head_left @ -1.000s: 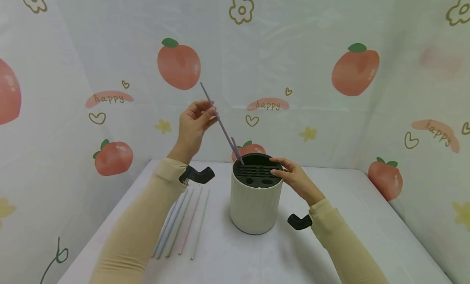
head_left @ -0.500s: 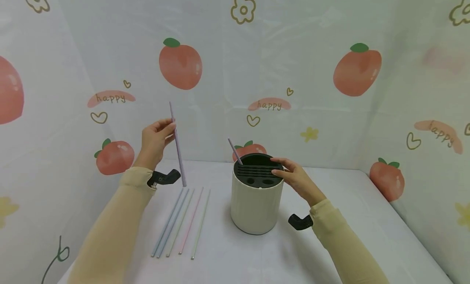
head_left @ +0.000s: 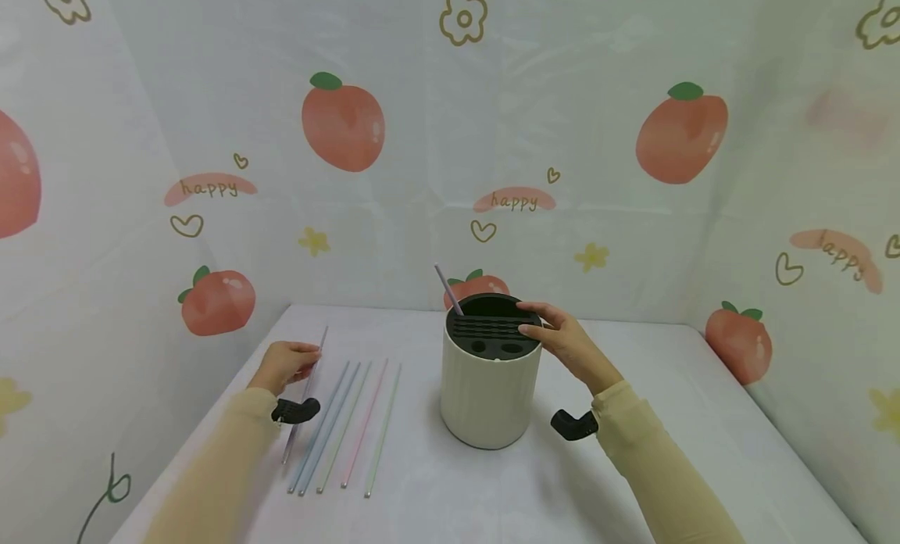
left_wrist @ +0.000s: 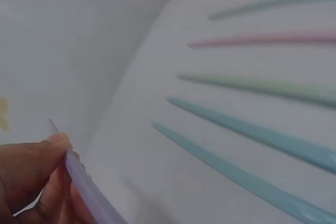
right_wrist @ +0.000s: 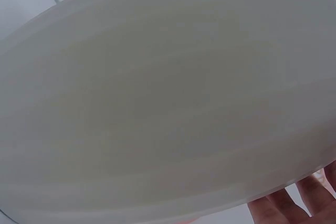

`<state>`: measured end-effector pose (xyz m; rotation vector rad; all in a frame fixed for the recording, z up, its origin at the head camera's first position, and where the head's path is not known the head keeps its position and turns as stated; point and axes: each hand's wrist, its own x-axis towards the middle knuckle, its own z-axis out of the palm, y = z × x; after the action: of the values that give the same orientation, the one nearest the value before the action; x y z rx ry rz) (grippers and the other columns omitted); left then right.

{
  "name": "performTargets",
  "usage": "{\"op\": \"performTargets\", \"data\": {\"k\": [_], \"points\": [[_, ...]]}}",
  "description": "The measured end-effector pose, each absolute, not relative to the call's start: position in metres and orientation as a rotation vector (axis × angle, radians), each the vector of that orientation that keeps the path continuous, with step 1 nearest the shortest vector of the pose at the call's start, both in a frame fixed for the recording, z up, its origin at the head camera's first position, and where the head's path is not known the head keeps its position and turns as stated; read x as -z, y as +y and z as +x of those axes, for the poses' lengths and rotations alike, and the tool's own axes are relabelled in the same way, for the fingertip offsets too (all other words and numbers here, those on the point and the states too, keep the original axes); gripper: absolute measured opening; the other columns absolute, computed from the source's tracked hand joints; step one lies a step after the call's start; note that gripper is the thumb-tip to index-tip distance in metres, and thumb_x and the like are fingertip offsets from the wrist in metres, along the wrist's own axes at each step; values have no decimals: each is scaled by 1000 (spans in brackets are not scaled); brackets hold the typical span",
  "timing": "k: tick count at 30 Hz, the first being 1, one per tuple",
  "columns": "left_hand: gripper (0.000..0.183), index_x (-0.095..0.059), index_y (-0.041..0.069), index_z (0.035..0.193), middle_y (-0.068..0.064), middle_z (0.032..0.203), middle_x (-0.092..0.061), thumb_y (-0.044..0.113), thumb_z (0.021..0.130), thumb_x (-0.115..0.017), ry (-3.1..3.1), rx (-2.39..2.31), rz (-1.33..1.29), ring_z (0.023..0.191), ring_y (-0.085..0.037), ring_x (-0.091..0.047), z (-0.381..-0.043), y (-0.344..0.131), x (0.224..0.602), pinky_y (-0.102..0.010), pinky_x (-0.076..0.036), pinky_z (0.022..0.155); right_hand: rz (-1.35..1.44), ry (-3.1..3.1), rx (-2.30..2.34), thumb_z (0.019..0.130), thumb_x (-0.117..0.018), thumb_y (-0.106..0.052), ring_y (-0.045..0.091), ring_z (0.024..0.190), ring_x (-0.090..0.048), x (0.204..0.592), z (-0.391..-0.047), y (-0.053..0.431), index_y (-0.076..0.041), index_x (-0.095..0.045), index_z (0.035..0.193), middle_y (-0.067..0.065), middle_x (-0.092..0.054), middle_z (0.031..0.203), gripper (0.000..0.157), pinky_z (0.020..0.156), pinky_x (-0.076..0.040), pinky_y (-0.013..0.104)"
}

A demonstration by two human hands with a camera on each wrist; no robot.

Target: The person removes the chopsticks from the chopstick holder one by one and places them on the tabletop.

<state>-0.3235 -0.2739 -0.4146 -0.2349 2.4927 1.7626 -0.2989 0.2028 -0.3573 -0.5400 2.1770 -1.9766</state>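
My left hand (head_left: 287, 364) pinches a slender purple stick (left_wrist: 89, 187) between thumb and fingers. Low over the table's left side, the stick slants beside a row of pastel sticks: two blue sticks (head_left: 329, 427), a pale green one (head_left: 344, 427), a pink one (head_left: 366, 423) and another green one (head_left: 383, 431). A round cream pen holder (head_left: 488, 395) with a black slotted top (head_left: 485, 347) stands upright near the centre. Another purple stick (head_left: 448, 288) leans out of its back left compartment. My right hand (head_left: 566, 341) rests on the holder's right rim, fingers extended and thumb over the slots.
The white table (head_left: 661, 419) reaches back to a patterned curtain (head_left: 583, 75) printed with peaches. The curtain also lines the left and right sides. A black wrist camera (head_left: 575, 425) is worn on the right arm, another (head_left: 295, 410) on the left.
My left hand has carried the purple stick from above the holder leftward and down beside the row of sticks. The other purple stick stays in the holder. My right hand stays on the rim.
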Motion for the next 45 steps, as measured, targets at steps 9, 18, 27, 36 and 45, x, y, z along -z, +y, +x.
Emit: {"op": "performTargets", "data": {"k": [9,18,27,36,45], "points": [[27,-60,-19,110,2,70,-63,-2,89,-63,2497,-1634,-340,60,-8,-54,-319,-275,449,-20,-51,54,-542,2186,1961,95,-61,-12,7,120,-49,359,-300,202,-1,-38,145,15,-30,155,55,99,-43,17],[17,-67,-11,96,2,68,-62,-3,82,-69,2491,-1599,-379,55,-6,-55,-324,-275,463,-18,-52,53,-547,2178,1964,95,-61,-12,5,120,-49,359,-300,202,0,-37,145,15,-29,155,56,97,-44,15],[15,-67,-7,88,0,68,-60,-1,76,-75,2550,-1532,-348,57,-8,-54,-328,-274,467,-20,-52,53,-540,2185,1966,95,-61,-12,4,118,-50,356,-299,202,0,-37,145,15,-28,155,56,96,-44,15],[17,-68,-6,90,-6,79,-64,0,76,-76,2565,-1493,-351,63,-12,-55,-327,-272,464,-21,-52,58,-531,2190,1968,95,-61,-12,6,119,-49,356,-299,202,0,-39,144,15,-30,155,55,98,-43,16],[26,-63,-11,104,-2,77,-63,3,84,-70,2475,-1597,-341,60,-8,-56,-326,-274,455,-20,-53,57,-535,2179,1980,95,-61,-11,4,115,-52,358,-300,203,0,-38,144,15,-31,154,55,96,-44,15]]}}
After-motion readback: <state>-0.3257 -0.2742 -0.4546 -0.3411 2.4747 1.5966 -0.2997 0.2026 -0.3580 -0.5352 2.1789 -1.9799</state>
